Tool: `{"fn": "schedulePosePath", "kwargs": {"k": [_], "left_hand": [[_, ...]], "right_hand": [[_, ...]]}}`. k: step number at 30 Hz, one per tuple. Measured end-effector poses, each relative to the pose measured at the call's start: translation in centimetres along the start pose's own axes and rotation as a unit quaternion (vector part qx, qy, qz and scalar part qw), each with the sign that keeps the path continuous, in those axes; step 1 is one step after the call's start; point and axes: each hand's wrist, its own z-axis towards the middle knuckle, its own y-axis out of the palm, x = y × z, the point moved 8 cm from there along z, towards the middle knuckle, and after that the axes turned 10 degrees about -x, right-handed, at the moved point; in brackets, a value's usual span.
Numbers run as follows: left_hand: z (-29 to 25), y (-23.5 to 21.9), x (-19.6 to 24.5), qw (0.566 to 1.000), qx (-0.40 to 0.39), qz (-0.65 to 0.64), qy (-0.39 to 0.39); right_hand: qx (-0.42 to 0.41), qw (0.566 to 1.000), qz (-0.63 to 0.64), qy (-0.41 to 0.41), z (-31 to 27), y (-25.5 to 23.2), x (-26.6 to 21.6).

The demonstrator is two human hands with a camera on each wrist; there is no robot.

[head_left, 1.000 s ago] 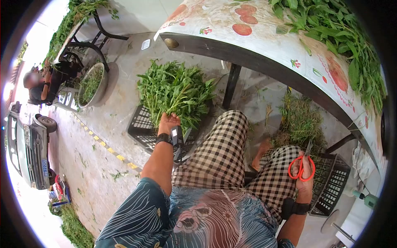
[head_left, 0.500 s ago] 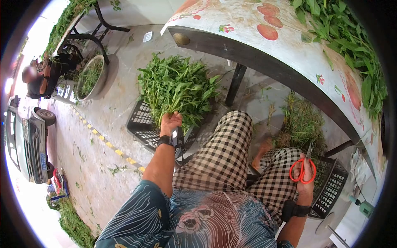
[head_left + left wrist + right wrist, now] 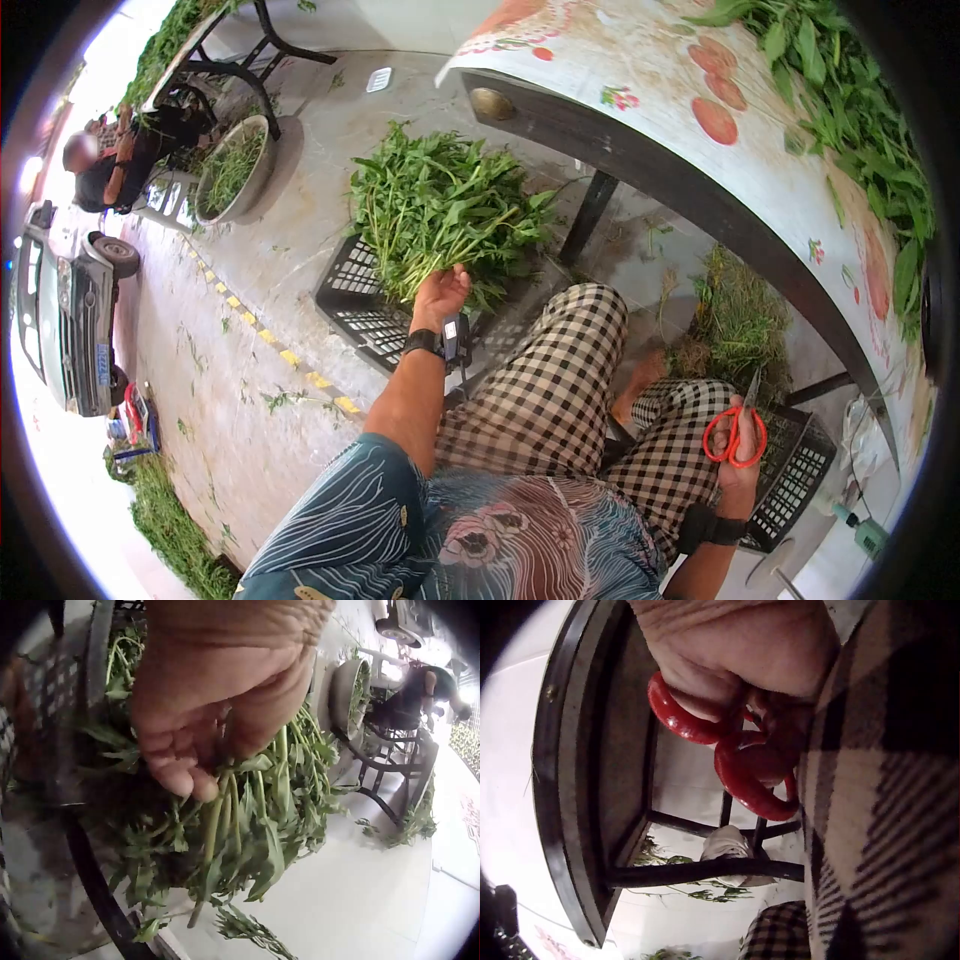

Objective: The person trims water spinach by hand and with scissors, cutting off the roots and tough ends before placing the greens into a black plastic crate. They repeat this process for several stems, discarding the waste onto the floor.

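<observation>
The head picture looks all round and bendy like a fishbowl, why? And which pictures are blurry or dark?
Head view: a fisheye lens bends the table edge into a curve, with a black ring around and bright glare at the left. Left wrist view: the left hand is so close that it is soft, while the greens are sharper. Right wrist view: dim and shadowed, with the red scissors near and slightly blurred.

Glossy red plastic scissors handles [image 3: 733, 437], matt black plastic lattice crate [image 3: 352, 302], leafy greens [image 3: 446, 210], checked cloth shorts [image 3: 545, 385], shiny printed oilcloth table cover [image 3: 700, 120], rough concrete floor [image 3: 235, 400].
</observation>
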Motion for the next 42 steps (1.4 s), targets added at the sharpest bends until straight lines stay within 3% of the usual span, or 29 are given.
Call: {"fn": "schedulePosePath", "kwargs": {"k": [4, 7, 8, 12, 15, 18, 21, 22, 25, 29, 33, 38, 40, 42], "left_hand": [[0.4, -0.5, 1.4, 0.995, -0.041, -0.094, 0.018], [0.9, -1.1, 0.7, 0.999, -0.035, -0.021, -0.026], [0.7, -2.8, 0.3, 0.996, 0.088, -0.020, -0.007], [-0.1, -2.5, -0.3, 0.991, 0.117, 0.058, -0.025], [-0.8, -2.2, -0.5, 0.982, 0.105, 0.128, -0.094], [-2.1, -2.4, -0.5, 0.940, 0.093, 0.288, -0.158], [-3.4, -0.4, -0.6, 0.924, 0.000, 0.353, -0.146], [-3.9, 1.7, -0.4, 0.919, -0.070, 0.377, -0.095], [-4.4, 6.0, 0.4, 0.891, -0.090, 0.441, -0.061], [-2.7, 8.8, -0.5, 0.802, -0.107, 0.583, -0.080], [-0.2, 8.6, -2.2, 0.732, -0.069, 0.671, -0.099], [3.7, 5.6, -2.6, 0.730, -0.019, 0.677, -0.091], [4.8, 5.6, -2.6, 0.608, -0.089, 0.787, -0.060], [5.0, 5.3, -2.6, 0.582, -0.097, 0.807, -0.020]], "right_hand": [[0.000, 1.000, -0.006, 0.014, 0.0, 0.6, -0.4], [0.001, 1.000, -0.005, 0.020, 0.1, 0.8, -0.5], [-0.008, 1.000, -0.003, 0.020, 0.1, 0.9, -0.5], [0.008, 1.000, -0.005, 0.024, 0.3, 0.5, -0.4], [0.004, 1.000, -0.004, 0.030, 0.3, 0.5, -0.4], [0.010, 0.999, -0.012, 0.030, 0.2, 0.8, -0.6], [0.007, 0.999, -0.015, 0.030, 0.1, 0.9, -0.7], [0.008, 0.999, -0.011, 0.033, 0.1, 0.8, -0.6], [0.012, 0.999, -0.009, 0.040, 0.1, 0.5, -0.4], [0.031, 0.998, -0.013, 0.045, 0.1, 0.5, -0.4], [0.041, 0.998, -0.023, 0.046, 0.0, 0.5, -0.8], [0.058, 0.996, -0.044, 0.053, -0.2, 1.3, -1.7], [0.046, 0.996, -0.039, 0.059, 0.0, 1.3, -1.6], [0.033, 0.997, -0.026, 0.067, 0.3, 0.9, -1.3]]}}
